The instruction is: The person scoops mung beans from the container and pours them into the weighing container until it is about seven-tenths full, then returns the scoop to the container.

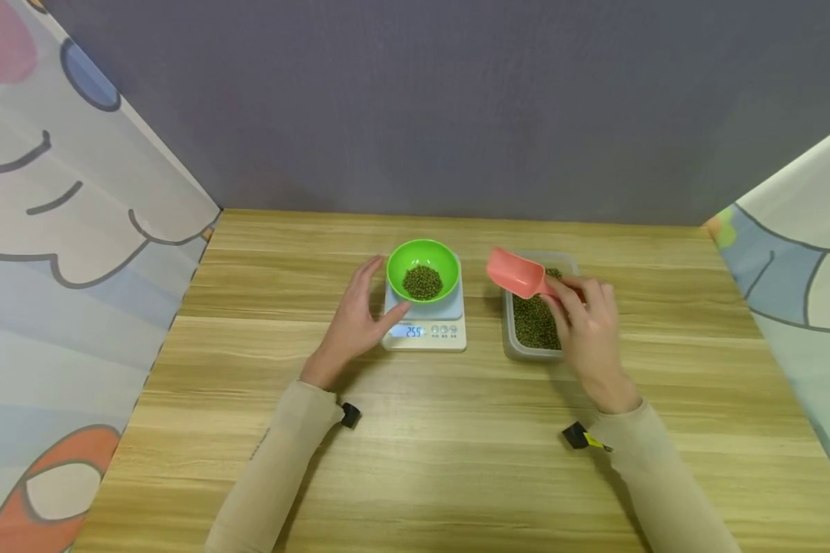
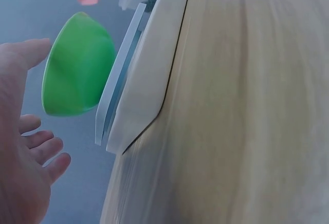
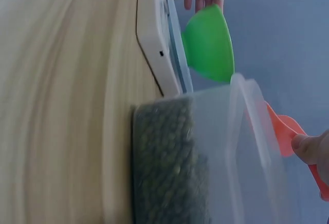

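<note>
A green bowl [image 1: 423, 253] with a small heap of green beans [image 1: 423, 283], likely mung beans, stands on a white kitchen scale [image 1: 425, 344] with lit digits. My left hand [image 1: 358, 319] is spread around the bowl's left side, fingers loosely extended; the thumb [image 2: 36, 52] is at the rim, and whether it touches I cannot tell. My right hand [image 1: 588, 326] pinches the handle of a pink scoop [image 1: 517, 273], held above the left part of a clear plastic container [image 1: 519, 352] of the same beans. The scoop's visible inside shows no beans.
Everything stands on a wood-grain table [image 1: 456, 461]. A grey panel [image 1: 443, 107] rises behind it, and cartoon-printed cloth [image 1: 62, 322] hangs at both sides. The container sits just right of the scale, with a narrow gap between them.
</note>
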`<state>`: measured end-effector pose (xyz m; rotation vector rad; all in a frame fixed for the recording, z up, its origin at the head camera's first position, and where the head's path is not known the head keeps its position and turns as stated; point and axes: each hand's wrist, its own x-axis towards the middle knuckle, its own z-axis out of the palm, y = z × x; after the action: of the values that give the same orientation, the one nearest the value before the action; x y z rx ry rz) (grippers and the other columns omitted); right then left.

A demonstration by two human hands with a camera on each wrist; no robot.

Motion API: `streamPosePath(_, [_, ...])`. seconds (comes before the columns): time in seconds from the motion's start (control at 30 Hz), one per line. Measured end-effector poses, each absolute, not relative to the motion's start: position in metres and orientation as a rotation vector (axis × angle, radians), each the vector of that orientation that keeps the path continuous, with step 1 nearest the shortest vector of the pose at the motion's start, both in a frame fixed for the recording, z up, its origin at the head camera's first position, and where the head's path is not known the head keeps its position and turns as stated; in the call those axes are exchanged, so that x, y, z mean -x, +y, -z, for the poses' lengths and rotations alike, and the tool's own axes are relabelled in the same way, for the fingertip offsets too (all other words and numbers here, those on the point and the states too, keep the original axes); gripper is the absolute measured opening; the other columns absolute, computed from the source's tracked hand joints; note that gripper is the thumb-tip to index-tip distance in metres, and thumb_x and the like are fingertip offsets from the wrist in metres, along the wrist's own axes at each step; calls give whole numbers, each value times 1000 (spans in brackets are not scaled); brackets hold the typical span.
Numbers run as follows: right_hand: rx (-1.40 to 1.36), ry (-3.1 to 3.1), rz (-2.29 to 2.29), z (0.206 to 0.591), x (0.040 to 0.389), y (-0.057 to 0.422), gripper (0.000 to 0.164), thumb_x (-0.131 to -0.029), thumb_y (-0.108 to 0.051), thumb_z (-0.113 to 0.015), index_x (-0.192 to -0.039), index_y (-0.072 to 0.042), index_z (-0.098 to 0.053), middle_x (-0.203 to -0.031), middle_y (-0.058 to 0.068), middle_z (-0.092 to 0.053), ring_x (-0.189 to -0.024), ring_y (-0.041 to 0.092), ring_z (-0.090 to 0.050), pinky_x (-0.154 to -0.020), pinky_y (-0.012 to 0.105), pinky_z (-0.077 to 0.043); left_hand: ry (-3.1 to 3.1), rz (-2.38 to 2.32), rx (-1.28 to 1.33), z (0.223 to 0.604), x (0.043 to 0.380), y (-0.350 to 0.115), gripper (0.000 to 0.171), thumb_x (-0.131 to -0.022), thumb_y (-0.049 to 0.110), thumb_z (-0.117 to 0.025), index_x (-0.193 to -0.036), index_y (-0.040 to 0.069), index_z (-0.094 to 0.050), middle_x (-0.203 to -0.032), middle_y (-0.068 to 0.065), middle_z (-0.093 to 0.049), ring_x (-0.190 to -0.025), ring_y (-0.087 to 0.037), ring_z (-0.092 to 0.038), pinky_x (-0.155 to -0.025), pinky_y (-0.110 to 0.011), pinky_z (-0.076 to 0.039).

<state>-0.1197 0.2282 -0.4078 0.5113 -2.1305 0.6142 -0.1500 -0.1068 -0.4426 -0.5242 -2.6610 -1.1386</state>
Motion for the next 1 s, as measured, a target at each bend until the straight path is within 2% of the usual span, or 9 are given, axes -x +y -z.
streamPosePath(0.3, [-467,-2144,-622,418,115,246,31,-70,-1,-76,-101,3,-71,-90,22,-61,-76,38,-47,-60,43,-34,-2732,1155,473,447,146,-118,92,-83,58,-58,-150,6,-23,-154,-8,-24,-138,-21,-22,-111,-50,-26])
streamPosePath(0.57, [-445,-2179,-604,418,112,262,28,-73,-1,-75,-100,4,-70,-91,23,-60,-78,38,-46,-63,46,-36,-2705,1145,483,453,144,-130,89,-84,52,-61,-148,1,-25,-153,-14,-27,-138,-25,-24,-112,-51,-26])
streamPosePath(0.8, [-450,-2240,-563,420,106,277,27,-75,-3,-74,-101,4,-70,-91,23,-59,-78,38,-46,-63,48,-35,-2724,1149,457,452,141,-134,88,-84,53,-61,-149,6,-24,-153,-13,-26,-138,-26,-23,-111,-53,-25])
streamPosePath(1.0, [-524,-2248,-544,419,102,288,27,-73,-2,-74,-100,3,-70,-90,22,-59,-76,37,-45,-61,49,-33,-2747,1125,457,450,141,-136,89,-84,54,-60,-149,4,-25,-153,-12,-26,-137,-26,-24,-111,-53,-26])
